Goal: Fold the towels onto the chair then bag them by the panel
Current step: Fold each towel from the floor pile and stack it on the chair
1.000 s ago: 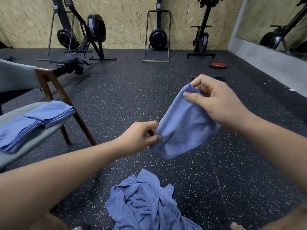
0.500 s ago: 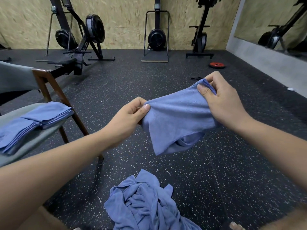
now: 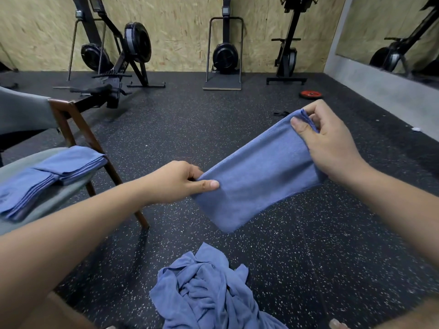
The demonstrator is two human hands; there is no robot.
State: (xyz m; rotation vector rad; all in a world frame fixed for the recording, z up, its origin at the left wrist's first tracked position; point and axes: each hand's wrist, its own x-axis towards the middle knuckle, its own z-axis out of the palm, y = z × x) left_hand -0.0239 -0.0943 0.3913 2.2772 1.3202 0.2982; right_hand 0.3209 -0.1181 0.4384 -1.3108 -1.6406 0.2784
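Even soft overhead indoor light, moderate brightness, no glare, faint shadow under chair [image 3: 71, 129] on floor [image 3: 332, 257], wide-angle bowing at frame edges, slight smear on wall [image 3: 35, 32] upper left, centre sharp

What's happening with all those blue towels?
A person is folding towels in a gym. The left hand and right hand each pinch one end of a half-folded blue towel, holding it stretched in the air. Several folded towels lie on the chair to the left. A crumpled heap of towels lies on the floor. No bag is in view.
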